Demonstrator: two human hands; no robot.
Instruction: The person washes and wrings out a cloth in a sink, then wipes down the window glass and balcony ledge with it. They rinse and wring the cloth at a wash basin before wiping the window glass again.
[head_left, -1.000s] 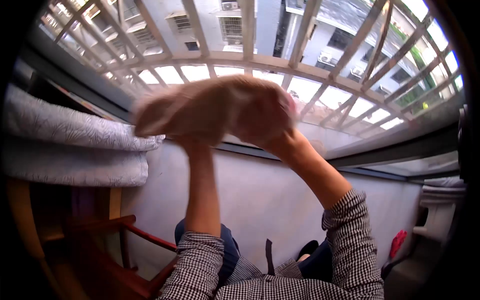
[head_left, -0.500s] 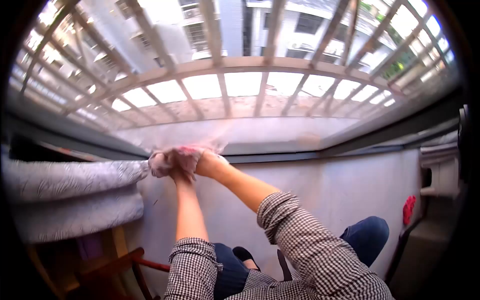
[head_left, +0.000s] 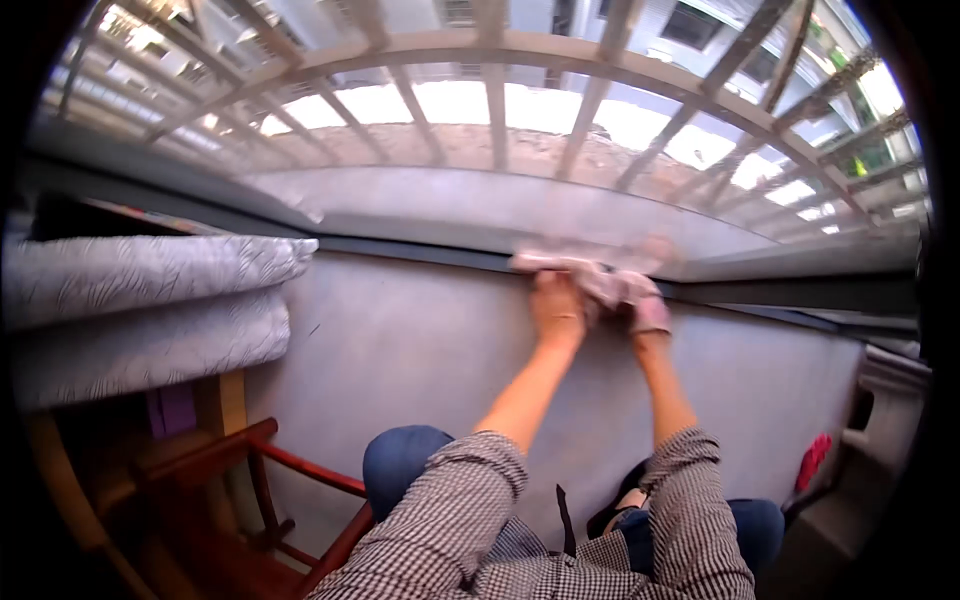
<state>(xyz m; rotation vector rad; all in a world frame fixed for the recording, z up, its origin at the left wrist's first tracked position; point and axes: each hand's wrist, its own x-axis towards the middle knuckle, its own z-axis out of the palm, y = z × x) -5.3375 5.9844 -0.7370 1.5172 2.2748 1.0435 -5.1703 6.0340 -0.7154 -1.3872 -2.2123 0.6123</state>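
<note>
A crumpled pinkish cloth (head_left: 597,282) lies against the dark window track (head_left: 430,252) in the middle of the view. My left hand (head_left: 557,308) grips its near left part, fingers closed and pointing forward. On the right, my right hand (head_left: 650,308) is closed on the same cloth, with folds covering much of the fingers. Both hands are close together at the track, and the cloth's edges are smeared by motion. Beyond them, a reflection of the cloth shows faintly on the pale surface past the track.
Pale bars (head_left: 495,110) stand outside the window. A patterned grey cushion or folded padding (head_left: 150,285) is at the left, above a reddish wooden chair (head_left: 210,455). To the right are a red object (head_left: 813,460) and a grey stand (head_left: 885,420).
Both hands and the cloth have moved along the track from the left to the middle right. My view has shifted, showing more of the chair.
</note>
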